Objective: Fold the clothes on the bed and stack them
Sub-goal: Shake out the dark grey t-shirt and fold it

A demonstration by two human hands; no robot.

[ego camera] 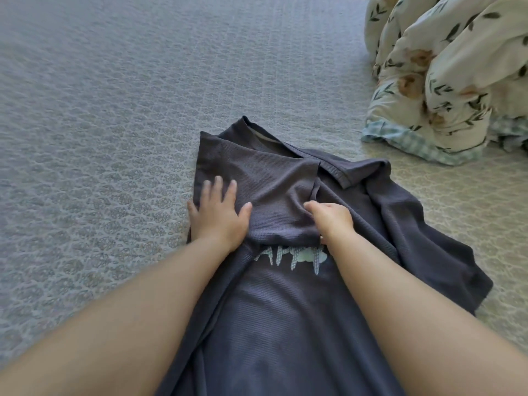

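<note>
A dark grey T-shirt [274, 324] with a pale print on its chest lies lengthwise on the bed, collar at the far end. Its left side and sleeve are folded inward over the chest. My left hand [218, 214] lies flat on that folded part, fingers straight and spread, pressing it down. My right hand [331, 218] has its fingers curled into the edge of the folded sleeve, gripping the cloth just above the print. The shirt's right side and sleeve spread loose and rumpled toward the right.
The bed [100, 124] is covered by a grey-blue patterned spread that stretches left and far. A bunched cream floral duvet [445, 81] with a green checked underside sits at the back right, close to the shirt's right sleeve.
</note>
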